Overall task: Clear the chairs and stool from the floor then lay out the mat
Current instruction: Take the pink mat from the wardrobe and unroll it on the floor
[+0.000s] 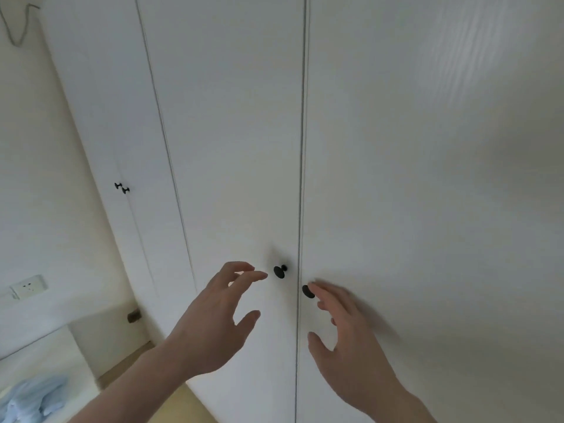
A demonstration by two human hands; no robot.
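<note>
A white wardrobe fills the head view, its two middle doors (238,148) meeting at a seam. Each door carries a round black knob. My left hand (219,319) hovers just left of the left knob (280,271), fingers spread and relaxed, holding nothing. My right hand (345,331) reaches up to the right knob (307,291), its fingertips at or touching the knob, fingers loosely extended. No chair, stool or mat is in view.
Further left, another pair of wardrobe doors has small black knobs (122,187). A wall socket (29,286) sits on the left wall. A white surface with light blue cloth (33,398) lies at bottom left. A strip of wooden floor (183,404) shows below.
</note>
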